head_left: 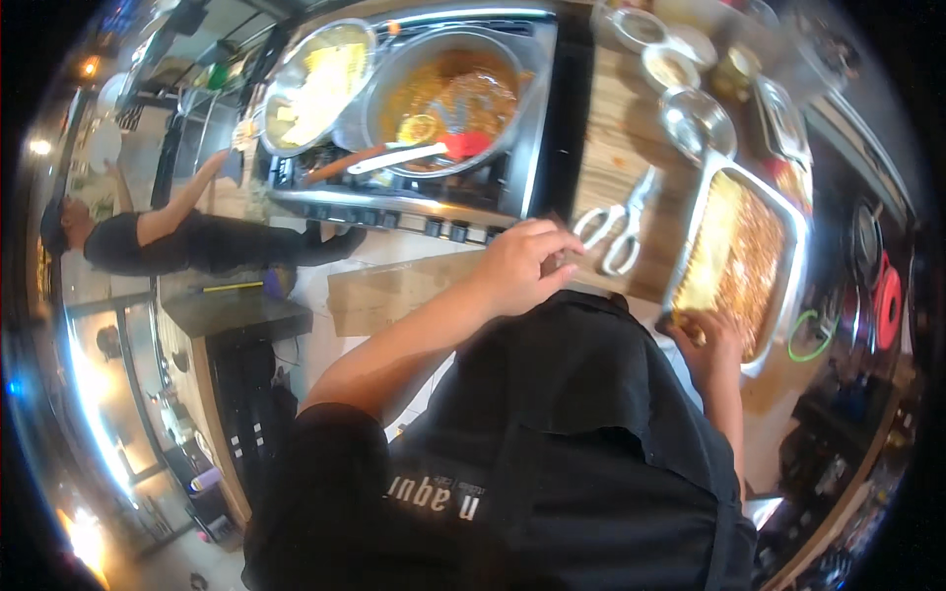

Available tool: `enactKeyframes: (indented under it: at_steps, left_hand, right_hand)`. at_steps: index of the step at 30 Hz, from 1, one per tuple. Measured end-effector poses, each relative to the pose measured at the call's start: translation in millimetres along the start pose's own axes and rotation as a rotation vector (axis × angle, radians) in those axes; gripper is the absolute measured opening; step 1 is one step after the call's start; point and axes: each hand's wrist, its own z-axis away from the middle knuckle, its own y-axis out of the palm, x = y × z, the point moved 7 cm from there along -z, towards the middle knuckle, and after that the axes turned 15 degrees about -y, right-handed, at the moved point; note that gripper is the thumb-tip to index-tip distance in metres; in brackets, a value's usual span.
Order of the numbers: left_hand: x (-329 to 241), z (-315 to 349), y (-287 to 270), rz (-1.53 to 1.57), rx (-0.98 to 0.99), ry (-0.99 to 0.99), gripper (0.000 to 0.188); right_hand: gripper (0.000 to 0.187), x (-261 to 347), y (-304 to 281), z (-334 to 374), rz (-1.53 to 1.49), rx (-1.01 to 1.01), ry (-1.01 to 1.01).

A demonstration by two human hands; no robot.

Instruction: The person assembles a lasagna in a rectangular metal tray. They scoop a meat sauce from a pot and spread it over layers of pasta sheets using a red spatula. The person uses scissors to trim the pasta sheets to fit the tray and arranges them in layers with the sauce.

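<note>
On the counter to my right is a rectangular metal tray (800, 246). Reddish-brown sauce (754, 251) covers its right part, and a pale yellow pasta sheet (712, 246) lies lengthwise along its left side. At the tray's near end my right hand (709, 340) is closed with bent fingers on the sheet's near edge; the fingertips are partly hidden. My left hand (532, 258) hovers in front of the stove's right corner, loosely curled, with a gap between thumb and fingers and nothing visible in it. Just beside it lie white-handled scissors (621, 225) on the wooden counter.
On the stove (537, 118) a large pot (374, 98) of sauce holds a red spatula (461, 147). Left of it stands a colander (281, 79) with more yellow sheets. Metal bowls (698, 123) line the counter's far side. A person in black (197, 241) stands at the left.
</note>
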Motion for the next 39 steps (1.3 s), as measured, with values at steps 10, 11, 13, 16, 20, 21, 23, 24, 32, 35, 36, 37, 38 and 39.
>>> enactKeyframes:
  at_steps: [10, 11, 13, 16, 20, 21, 23, 24, 32, 35, 36, 37, 38, 39]
  left_hand:
    - [68.0, -13.2, -19.5, 0.032, 0.159, -0.017, 0.023]
    - [53.0, -27.9, -5.5, 0.014, 0.19, 0.027, 0.023]
    - [22.0, -53.7, 22.6, -0.216, 0.082, 0.164, 0.037]
    - [-10.4, -85.3, 64.9, -0.542, 0.197, 0.06, 0.06]
    - [-6.2, -99.5, 82.0, -0.71, 0.245, -0.02, 0.063]
    - [-2.9, -101.6, 80.3, -0.731, 0.261, -0.066, 0.061]
    - [-8.8, -96.2, 70.7, -0.799, 0.305, -0.109, 0.059]
    - [-9.4, -92.9, 68.8, -0.835, 0.324, -0.134, 0.057]
    - [9.4, -93.2, 52.8, -0.668, 0.4, -0.338, 0.059]
    - [22.9, -82.0, 30.7, -0.492, 0.52, -0.416, 0.065]
    - [21.3, -77.8, 21.7, -0.436, 0.525, -0.415, 0.068]
    - [8.4, -76.1, 22.9, -0.426, 0.54, -0.33, 0.068]
    - [-9.4, -74.9, 22.7, -0.415, 0.556, -0.247, 0.067]
    - [-29.0, -74.8, 22.6, -0.404, 0.571, -0.165, 0.067]
  right_hand:
    - [0.023, 14.0, 3.5, 8.4, 0.122, -0.083, 0.268]
    - [0.023, 14.2, 3.1, 9.0, 0.1, -0.114, 0.259]
    - [0.022, 27.6, -3.3, 3.8, 0.217, -0.111, 0.227]
    - [0.018, 18.1, 6.1, 8.7, 0.221, -0.143, 0.275]
    - [0.012, 14.5, 8.5, 18.2, 0.194, -0.218, 0.249]
    - [0.011, 13.6, 7.8, 21.7, 0.177, -0.241, 0.238]
    - [0.01, 14.5, 9.2, 26.5, 0.149, -0.266, 0.22]
    - [0.009, 14.7, 9.7, 27.1, 0.14, -0.27, 0.21]
    - [0.007, 0.6, 9.3, 22.5, 0.026, -0.277, 0.109]
    - [0.009, -7.9, 9.0, 19.9, 0.003, -0.282, 0.07]
    - [0.009, -10.4, 9.0, 18.2, -0.005, -0.283, 0.056]
    - [0.008, -13.8, 8.4, 18.5, -0.008, -0.287, 0.056]
    - [0.008, -16.3, 7.7, 18.9, -0.013, -0.288, 0.056]
    - [0.008, -18.3, 7.2, 19.1, -0.017, -0.289, 0.056]
